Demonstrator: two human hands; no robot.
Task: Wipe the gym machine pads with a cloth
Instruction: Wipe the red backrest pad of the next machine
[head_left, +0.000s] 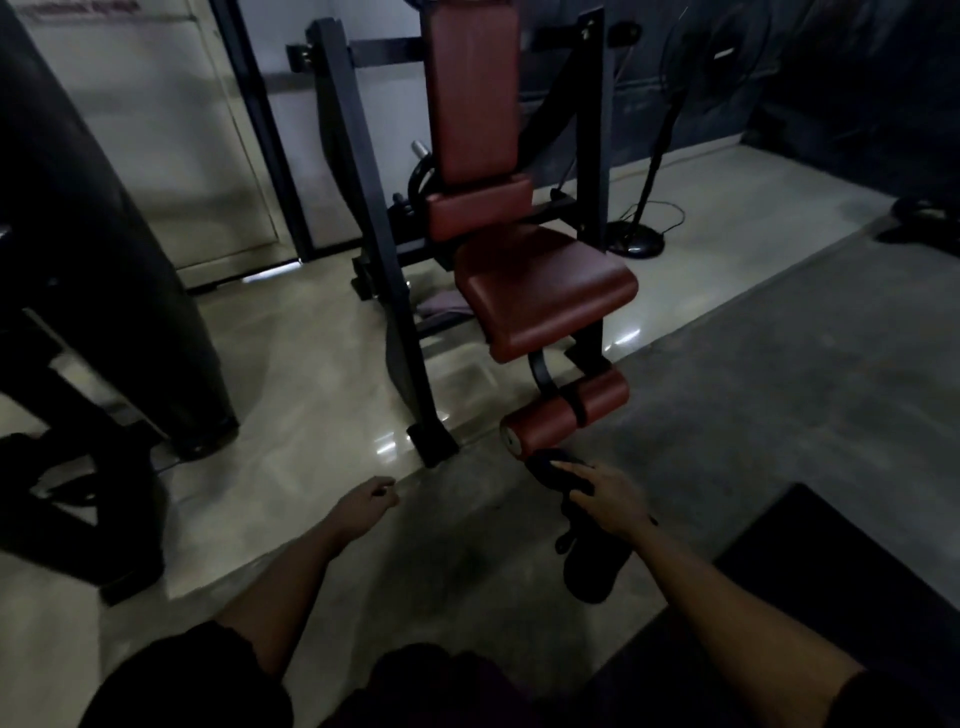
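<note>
Dim scene, muted tones throughout. Deep brick-red, plain and unpatterned, on the tall padded backrest, the small lumbar cushion, the broad vinyl seat pad and the cylindrical roller pad. Matte black on the steel machine frame and on the curved bracket strapped across the roller. Black, too, on the crumpled cloth under the right hand. Pale beige-grey with glossy white glints on the tiled floor; darker mottled grey on the concrete strip. Black on the rubber mat at right and on the standing fan. Dull mauve-grey on a folded rag beneath the seat. Off-white on the far door panel.
</note>
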